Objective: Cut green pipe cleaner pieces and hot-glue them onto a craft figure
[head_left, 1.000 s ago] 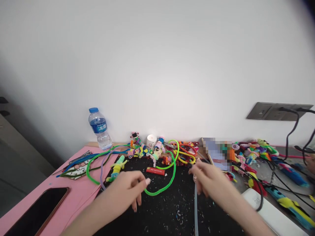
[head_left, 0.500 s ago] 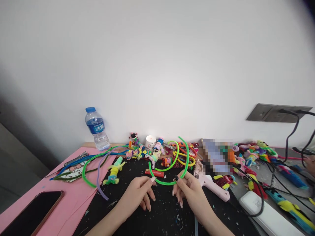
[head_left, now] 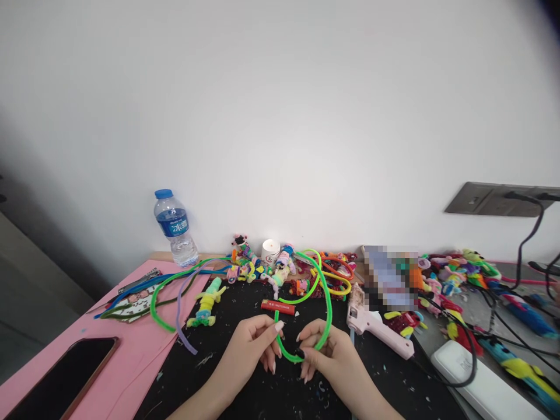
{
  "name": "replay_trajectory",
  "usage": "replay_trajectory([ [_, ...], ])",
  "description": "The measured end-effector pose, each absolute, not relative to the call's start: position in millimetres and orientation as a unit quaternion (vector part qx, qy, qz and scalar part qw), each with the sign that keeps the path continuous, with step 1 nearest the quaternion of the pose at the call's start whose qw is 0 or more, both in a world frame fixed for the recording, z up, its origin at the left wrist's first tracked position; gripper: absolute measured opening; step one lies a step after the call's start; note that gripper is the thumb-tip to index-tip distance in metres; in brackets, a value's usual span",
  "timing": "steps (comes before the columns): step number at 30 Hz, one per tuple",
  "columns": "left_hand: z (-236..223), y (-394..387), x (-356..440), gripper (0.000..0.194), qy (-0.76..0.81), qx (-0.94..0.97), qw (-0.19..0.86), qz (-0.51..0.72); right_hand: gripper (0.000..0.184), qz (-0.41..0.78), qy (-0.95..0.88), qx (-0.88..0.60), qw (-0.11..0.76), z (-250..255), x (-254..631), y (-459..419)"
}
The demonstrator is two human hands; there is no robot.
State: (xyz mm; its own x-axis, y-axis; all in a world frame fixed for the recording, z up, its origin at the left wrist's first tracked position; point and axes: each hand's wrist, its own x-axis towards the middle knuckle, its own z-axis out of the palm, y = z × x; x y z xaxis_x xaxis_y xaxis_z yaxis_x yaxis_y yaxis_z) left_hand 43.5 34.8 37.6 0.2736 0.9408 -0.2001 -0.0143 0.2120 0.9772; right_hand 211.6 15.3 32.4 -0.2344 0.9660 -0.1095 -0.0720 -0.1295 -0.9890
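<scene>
A bright green pipe cleaner (head_left: 327,291), bent into a wide curve, is held between my hands above the black mat (head_left: 245,402). My left hand (head_left: 251,353) pinches it near its lower left part, thumb against fingers. With thumb and fingertips, my right hand (head_left: 330,356) grips the bottom right of the curve. Just beyond my fingers lies a red lighter-like bar (head_left: 278,307) with printed text. To the left rests a yellow-green pipe-cleaner figure (head_left: 206,303). A pale pink glue gun (head_left: 380,332) lies to the right of my right hand.
A water bottle (head_left: 175,227) stands at the back left by the wall. A dark phone (head_left: 65,379) lies on pink paper (head_left: 126,361). At the right are a white power bank (head_left: 481,379), black cables and several colourful figures (head_left: 455,280). A paper cup (head_left: 270,251) stands at the back.
The green pipe cleaner has come lower and nearer, its curve now narrower and rounder. My hands have moved slightly closer together, and the view has shifted a little.
</scene>
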Motion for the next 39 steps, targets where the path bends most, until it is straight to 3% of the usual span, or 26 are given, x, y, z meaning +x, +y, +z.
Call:
replay_trajectory([
  [12, 36, 33, 41, 0.034, 0.441, 0.522, 0.603, 0.413, 0.018, 0.624, -0.522, -0.441, 0.379, 28, 209, 9],
  [24, 35, 28, 41, 0.036, 0.434, 0.514, 0.643, 0.367, 0.03, 0.572, -0.564, -0.483, 0.348, 33, 210, 5],
  [31, 31, 25, 41, 0.036, 0.407, 0.512, 0.656, 0.376, 0.035, 0.577, -0.587, -0.457, 0.337, 30, 212, 4],
  [39, 41, 25, 41, 0.036, 0.435, 0.479, 0.639, 0.417, 0.035, 0.495, -0.678, -0.451, 0.304, 38, 212, 2],
])
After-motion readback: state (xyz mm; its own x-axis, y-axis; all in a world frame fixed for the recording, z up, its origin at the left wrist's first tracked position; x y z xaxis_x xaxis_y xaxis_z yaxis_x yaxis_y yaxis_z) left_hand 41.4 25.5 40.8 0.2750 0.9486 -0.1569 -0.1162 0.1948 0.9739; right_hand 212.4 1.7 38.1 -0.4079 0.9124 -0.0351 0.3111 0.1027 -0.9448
